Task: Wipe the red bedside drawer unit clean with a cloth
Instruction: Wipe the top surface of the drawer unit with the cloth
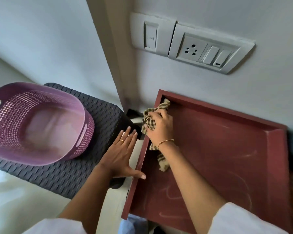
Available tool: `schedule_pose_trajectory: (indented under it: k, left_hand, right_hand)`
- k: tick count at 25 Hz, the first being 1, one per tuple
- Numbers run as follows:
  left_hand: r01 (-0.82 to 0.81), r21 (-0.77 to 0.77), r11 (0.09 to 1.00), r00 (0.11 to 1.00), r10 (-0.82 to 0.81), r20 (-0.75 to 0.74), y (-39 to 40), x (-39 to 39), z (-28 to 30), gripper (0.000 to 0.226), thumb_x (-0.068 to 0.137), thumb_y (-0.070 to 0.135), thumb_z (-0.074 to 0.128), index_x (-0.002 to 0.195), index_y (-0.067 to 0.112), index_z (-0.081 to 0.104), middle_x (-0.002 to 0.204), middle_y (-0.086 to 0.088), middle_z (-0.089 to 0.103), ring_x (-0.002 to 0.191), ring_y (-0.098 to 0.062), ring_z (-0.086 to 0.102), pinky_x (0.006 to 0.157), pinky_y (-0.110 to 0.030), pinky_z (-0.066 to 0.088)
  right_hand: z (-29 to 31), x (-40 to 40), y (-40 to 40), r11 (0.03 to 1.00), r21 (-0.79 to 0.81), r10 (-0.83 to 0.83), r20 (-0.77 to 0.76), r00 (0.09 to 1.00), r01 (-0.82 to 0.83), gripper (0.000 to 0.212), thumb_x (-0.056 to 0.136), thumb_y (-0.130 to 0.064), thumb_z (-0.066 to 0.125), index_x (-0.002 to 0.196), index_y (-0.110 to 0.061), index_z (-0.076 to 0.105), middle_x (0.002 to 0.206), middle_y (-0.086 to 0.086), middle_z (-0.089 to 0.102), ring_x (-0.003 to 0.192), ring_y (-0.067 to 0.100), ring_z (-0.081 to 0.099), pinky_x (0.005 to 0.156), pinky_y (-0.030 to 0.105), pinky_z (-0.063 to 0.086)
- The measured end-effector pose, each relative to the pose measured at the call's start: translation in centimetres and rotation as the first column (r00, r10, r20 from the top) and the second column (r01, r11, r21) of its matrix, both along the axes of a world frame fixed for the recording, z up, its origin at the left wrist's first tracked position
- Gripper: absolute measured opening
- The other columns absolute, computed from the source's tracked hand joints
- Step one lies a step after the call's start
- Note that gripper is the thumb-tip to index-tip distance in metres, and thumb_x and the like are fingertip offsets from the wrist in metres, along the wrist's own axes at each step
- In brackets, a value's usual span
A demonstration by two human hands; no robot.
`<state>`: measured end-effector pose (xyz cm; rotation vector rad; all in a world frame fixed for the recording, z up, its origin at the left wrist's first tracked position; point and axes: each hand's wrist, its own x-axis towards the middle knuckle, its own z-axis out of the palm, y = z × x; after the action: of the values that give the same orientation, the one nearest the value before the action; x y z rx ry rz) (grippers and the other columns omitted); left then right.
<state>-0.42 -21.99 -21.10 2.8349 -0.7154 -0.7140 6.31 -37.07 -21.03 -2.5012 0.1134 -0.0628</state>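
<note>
OK, R hand (159, 127) grips checked cloth (148, 123) at far-left corner of red drawer unit (227, 157) top; L hand (121, 153) flat, fingers straight, thumb on unit's left rim.

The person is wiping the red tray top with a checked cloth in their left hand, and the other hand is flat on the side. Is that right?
Not quite. In the head view the checked cloth is gripped by the right hand, wiping the far left corner of the red tray top. The left hand is the flat one, resting at the side.
</note>
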Motion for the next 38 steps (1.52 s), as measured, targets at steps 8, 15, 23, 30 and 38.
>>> schedule_pose_trajectory:
  k: [8, 15, 23, 30, 38]
  left_hand:
    - [-0.044, 0.021, 0.999, 0.999, 0.044, 0.0, 0.3, -3.8, 0.9, 0.137, 0.054, 0.099, 0.018, 0.138, -0.008, 0.032, 0.146, -0.023, 0.028, 0.139, -0.034, 0.016, 0.114, -0.039, -0.002]
    - [0.04, 0.082, 0.996, 0.998, -0.043, 0.037, 0.5, -7.9, 1.0, 0.154, 0.034, 0.098, 0.036, 0.145, -0.003, 0.006, 0.153, -0.019, 0.005, 0.139, -0.037, -0.012, 0.11, -0.036, -0.021]
    - [-0.077, 0.123, 0.989, 0.995, 0.067, 0.08, 0.9, -11.7, 0.3, 0.143, 0.056, 0.083, 0.058, 0.134, 0.004, -0.033, 0.148, -0.013, -0.033, 0.13, -0.031, -0.039, 0.106, -0.039, -0.026]
    - [-0.076, 0.084, 0.994, 0.984, 0.061, 0.17, 1.3, -12.7, 0.4, 0.144, 0.05, 0.085, 0.057, 0.141, 0.001, -0.016, 0.149, -0.013, -0.019, 0.138, -0.033, -0.023, 0.112, -0.041, -0.015]
    - [-0.133, 0.133, 0.982, 0.988, 0.12, 0.102, 1.8, -13.9, -0.6, 0.144, 0.052, 0.085, 0.054, 0.136, 0.002, -0.028, 0.144, -0.011, -0.031, 0.135, -0.031, -0.031, 0.113, -0.044, -0.016]
  right_hand:
    - [-1.0, -10.1, 0.7, 0.96, 0.064, 0.276, -0.029, 0.961, -0.274, 0.036, 0.06, 0.01, 0.065, 0.089, -0.011, 0.069, 0.096, 0.012, 0.057, 0.081, 0.031, 0.053, 0.075, 0.035, 0.051]
    - [-0.3, -4.4, -0.6, 0.972, 0.08, 0.231, -0.116, 0.966, -0.223, 0.035, 0.073, -0.01, 0.074, 0.106, -0.011, 0.065, 0.115, 0.013, 0.047, 0.102, 0.026, 0.052, 0.093, 0.029, 0.04]
    - [-1.1, -17.9, 0.5, 0.941, 0.123, 0.33, -0.107, 0.938, -0.317, 0.035, 0.064, 0.004, 0.072, 0.097, -0.008, 0.066, 0.109, 0.014, 0.053, 0.096, 0.031, 0.055, 0.09, 0.034, 0.049]
    - [-0.6, -13.6, 1.8, 0.994, -0.019, 0.109, -0.112, 0.988, -0.112, 0.029, 0.072, -0.01, 0.072, 0.101, -0.01, 0.066, 0.105, 0.013, 0.052, 0.095, 0.031, 0.052, 0.085, 0.033, 0.044]
    - [0.2, -17.5, 3.4, 0.993, -0.075, 0.084, -0.105, 0.991, -0.092, 0.027, 0.077, -0.008, 0.064, 0.103, -0.013, 0.065, 0.111, 0.011, 0.049, 0.099, 0.031, 0.046, 0.079, 0.036, 0.046]
